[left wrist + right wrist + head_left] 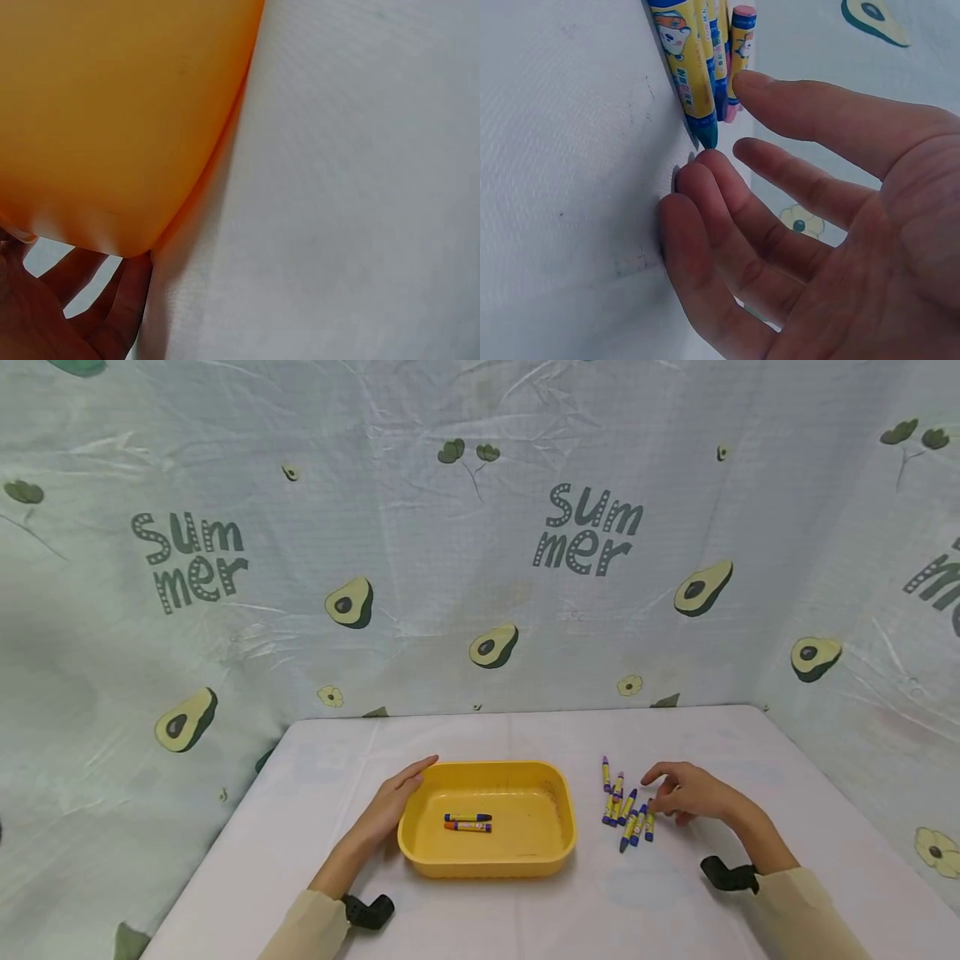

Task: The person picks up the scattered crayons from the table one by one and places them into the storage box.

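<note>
Left hand (390,806): fingers straight, steadying yellow tray (558,847); right hand (686,793): fingers loose, reaching crayons (626,810); next, likely pinch one.

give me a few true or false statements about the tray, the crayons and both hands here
1. Two crayons lie inside the yellow tray. True.
2. The left hand holds a crayon. False: it rests against the tray's left wall with straight fingers.
3. The loose crayons lie to the right of the tray on the table. True.
4. The right hand is inside the tray. False: it is at the loose crayons, fingertips on the table.
5. The tray is blue. False: it is yellow.
</note>
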Tool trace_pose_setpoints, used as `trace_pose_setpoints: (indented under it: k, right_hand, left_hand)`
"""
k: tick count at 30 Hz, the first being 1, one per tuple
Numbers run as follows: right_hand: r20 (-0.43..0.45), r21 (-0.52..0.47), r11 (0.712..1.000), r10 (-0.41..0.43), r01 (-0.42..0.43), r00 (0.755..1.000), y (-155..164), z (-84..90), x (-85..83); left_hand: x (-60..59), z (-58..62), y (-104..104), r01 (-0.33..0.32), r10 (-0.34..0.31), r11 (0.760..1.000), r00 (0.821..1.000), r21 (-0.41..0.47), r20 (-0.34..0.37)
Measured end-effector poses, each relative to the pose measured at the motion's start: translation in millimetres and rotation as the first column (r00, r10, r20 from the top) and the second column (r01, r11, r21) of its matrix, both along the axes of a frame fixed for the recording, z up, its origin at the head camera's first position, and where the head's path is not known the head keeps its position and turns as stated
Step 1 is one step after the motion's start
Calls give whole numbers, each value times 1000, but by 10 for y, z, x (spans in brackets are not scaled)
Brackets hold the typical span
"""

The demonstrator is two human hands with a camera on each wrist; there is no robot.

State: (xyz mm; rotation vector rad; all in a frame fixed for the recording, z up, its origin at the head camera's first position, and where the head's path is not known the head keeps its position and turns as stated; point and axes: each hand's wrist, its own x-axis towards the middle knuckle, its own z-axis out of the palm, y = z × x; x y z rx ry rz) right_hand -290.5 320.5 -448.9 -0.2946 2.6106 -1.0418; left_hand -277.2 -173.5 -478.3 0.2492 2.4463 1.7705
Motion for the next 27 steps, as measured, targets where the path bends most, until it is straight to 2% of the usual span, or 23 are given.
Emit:
trace_pose_setpoints:
  k: [6,14,21,27]
  right_hand:
    - [-12,15,1000,13,-13,1000,-40,-33,12]
    - [17,11,1000,4,-4,1000,-36,10,64]
    - [-5,38,999,7,-7,1000,-86,14,127]
    - [30,37,999,-5,4,1000,-106,15,174]
  left_hand:
    - [15,6,-13,11,-11,1000,1000,2,-6]
    - [21,7,-21,20,-20,1000,1000,-5,3]
    - [33,5,-32,22,-22,1000,1000,-14,-1]
    - [54,-3,-50,24,-24,1000,1000,-15,-2]
